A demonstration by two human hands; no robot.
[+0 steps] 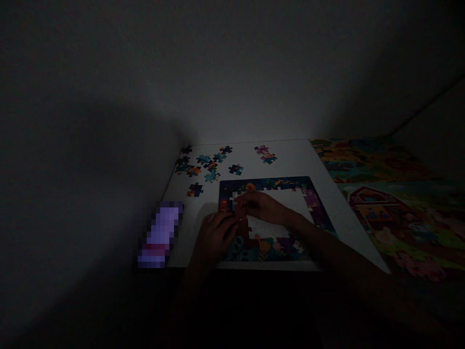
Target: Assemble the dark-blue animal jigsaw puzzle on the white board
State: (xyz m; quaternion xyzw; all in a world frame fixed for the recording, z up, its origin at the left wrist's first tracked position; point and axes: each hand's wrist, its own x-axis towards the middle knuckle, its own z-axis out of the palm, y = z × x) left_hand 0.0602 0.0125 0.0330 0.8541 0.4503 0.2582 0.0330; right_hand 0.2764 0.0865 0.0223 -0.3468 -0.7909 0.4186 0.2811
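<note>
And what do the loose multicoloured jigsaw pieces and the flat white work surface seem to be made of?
Loose multicoloured jigsaw pieces: probably printed cardboard, judging by their flat, knobbed, picture-covered shapes; dim light leaves gloss or matt open.

Flat white work surface: perhaps laminate or painted board, being plain with no visible grain; seemingly matt.

1. On my feed, the puzzle (pixel 296 183) lies on the table (pixel 290 167), close to its front edge.
2. I see the left hand (pixel 216 234) at the puzzle's left side and the right hand (pixel 264 206) to the right of it, slightly farther back, over the puzzle.
3. Behind the puzzle, mostly leftward, I have loose pieces (pixel 212 175); a small cluster (pixel 269 158) lies right of them.
4. A screen (pixel 164 228) sits left of the puzzle, at the table's left edge.
5. Along the table's right edge, I find a near picture (pixel 385 228) and, behind it, a far picture (pixel 366 162).
6. A wall (pixel 232 92) stands behind the table.
</note>
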